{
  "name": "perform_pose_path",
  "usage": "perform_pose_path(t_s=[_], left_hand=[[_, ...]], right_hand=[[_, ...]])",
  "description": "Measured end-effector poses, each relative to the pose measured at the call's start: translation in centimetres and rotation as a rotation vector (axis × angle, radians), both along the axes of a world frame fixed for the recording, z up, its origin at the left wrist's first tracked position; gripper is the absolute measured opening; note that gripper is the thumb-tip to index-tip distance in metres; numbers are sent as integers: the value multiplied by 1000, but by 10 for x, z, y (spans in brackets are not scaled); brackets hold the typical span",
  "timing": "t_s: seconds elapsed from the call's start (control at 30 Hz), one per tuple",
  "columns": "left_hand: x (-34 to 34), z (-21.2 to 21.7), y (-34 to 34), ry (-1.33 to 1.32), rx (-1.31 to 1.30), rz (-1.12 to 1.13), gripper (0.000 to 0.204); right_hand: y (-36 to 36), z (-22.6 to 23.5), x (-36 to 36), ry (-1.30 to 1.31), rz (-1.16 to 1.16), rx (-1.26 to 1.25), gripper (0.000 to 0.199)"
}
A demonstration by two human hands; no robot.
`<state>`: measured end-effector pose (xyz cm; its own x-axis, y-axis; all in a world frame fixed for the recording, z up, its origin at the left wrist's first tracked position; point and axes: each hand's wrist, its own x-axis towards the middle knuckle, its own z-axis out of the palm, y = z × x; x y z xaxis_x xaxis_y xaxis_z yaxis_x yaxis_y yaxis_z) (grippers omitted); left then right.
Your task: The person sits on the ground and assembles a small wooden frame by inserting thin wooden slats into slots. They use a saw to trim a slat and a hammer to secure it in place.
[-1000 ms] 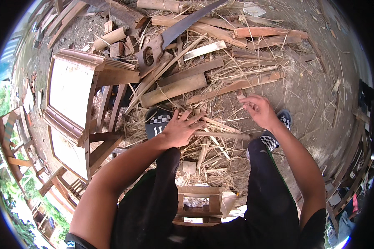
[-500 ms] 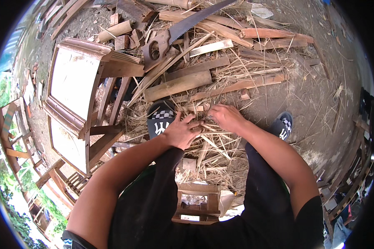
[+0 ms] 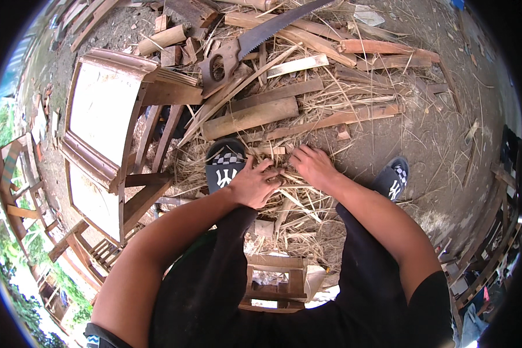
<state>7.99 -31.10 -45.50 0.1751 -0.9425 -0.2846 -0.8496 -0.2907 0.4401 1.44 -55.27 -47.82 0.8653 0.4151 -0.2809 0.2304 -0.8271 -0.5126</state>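
My left hand (image 3: pixel 257 182) is low over a heap of thin pale wood or bamboo strips (image 3: pixel 298 211), beside the dark slipper on my left foot. Its fingers are bent inward, their tips close to a small dark spot among the strips. Facing it, my right hand (image 3: pixel 315 168) has its fingers curled down, with the tips hidden against the heap. Whatever either hand pinches is too small or covered to make out. Just beyond the fingertips lies a short light wood block (image 3: pixel 271 151).
A handsaw (image 3: pixel 229 55) with a wooden handle rests on scrap boards ahead. Nearer lies a round bamboo length (image 3: pixel 250 119). A wooden frame with pale panels (image 3: pixel 103 113) stands at left. My slippered right foot (image 3: pixel 391 178) is on bare ground; a low wooden stool (image 3: pixel 276 264) is beneath me.
My right hand has shifted slightly, its fingers turning further down into the strips. My left hand stays almost in place. The whole view has moved a little.
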Motion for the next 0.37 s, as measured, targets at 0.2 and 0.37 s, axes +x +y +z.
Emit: perform_pose_path(t_s=[0.2,0.37], left_hand=[[-1,-2,-2,2,41,-24,33],[2,-8,7,-10,17,-133,54]], right_hand=[[-6,3,-4,21,9,-83,29],[-36,27,8,298,-405,246,24]])
